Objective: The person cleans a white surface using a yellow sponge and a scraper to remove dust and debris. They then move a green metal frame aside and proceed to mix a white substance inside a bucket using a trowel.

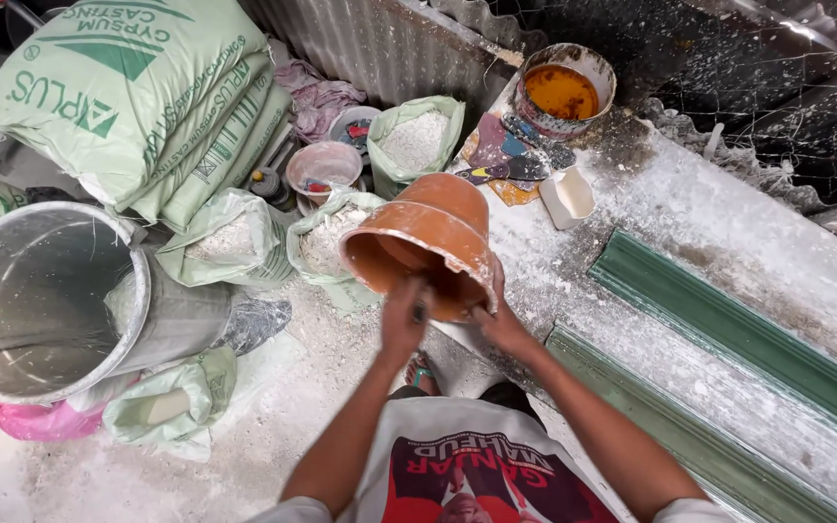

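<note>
An orange plastic bucket [428, 232] is tipped on its side at the bench's left edge, its mouth turned toward me. My right hand [496, 315] grips the bucket's lower rim on the right. My left hand [404, 315] reaches into the mouth, fingers curled around a small dark tool that is mostly hidden. Both forearms rise from the bottom of the view.
A large grey barrel [46, 300] stands at left, beside stacked green powder sacks [138, 97] and open bags of white powder [414, 140]. Long green moulds [728, 329] lie on the white-dusted bench. A pot of orange liquid [562, 92] and a small white tub [567, 197] sit farther back.
</note>
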